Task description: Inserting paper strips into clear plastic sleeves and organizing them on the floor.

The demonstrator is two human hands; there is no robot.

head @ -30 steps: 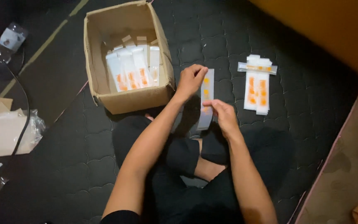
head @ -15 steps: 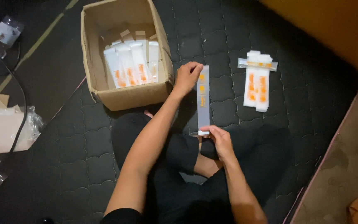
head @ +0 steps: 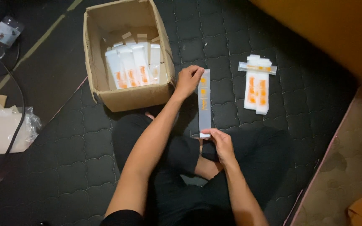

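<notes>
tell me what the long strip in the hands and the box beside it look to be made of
Strip: likely thin clear plastic film with orange print, since the dark mat shows through it and it catches a sheen. Box: plain brown cardboard, matte, with raw folded flaps.

I'm looking down on a dark quilted mat (head: 84,159). Up top sits an open cardboard box (head: 126,94), and I can see white packets with orange marks (head: 130,69) standing in a row inside it. Off to the right, a small stack of the same white-and-orange packets (head: 257,86) lies flat on the mat. Far left, a plastic bottle (head: 1,39), a black cable (head: 13,125) running down, and crumpled clear plastic over pale paper (head: 5,132).
</notes>
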